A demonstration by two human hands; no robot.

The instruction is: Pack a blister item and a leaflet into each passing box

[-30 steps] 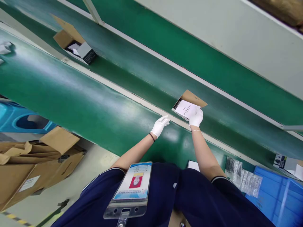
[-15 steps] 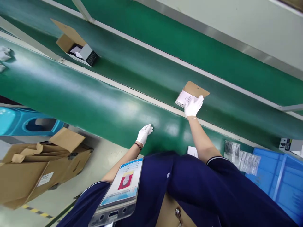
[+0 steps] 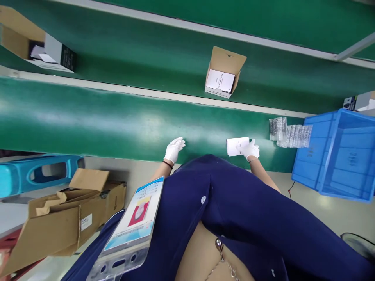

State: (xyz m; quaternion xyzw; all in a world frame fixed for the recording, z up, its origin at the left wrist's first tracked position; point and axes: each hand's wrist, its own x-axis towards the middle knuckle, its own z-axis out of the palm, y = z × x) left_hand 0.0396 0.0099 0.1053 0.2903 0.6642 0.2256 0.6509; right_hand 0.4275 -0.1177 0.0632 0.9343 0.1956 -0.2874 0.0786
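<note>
Near the counter's front edge, right hand [image 3: 250, 149] grips a white booklet [image 3: 236, 146] that sticks out leftward. Left hand [image 3: 174, 149] rests loosely open, holding nothing. Open box [image 3: 224, 74] sits further back, closer to the right hand.

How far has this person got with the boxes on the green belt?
Looks done: the open box on the far belt already has a white booklet lying on top. In hand: the right hand touches another white booklet on the near belt, while the left hand rests empty at the belt's edge. Left: this booklet is not in any box yet; another open box sits further left.
</note>
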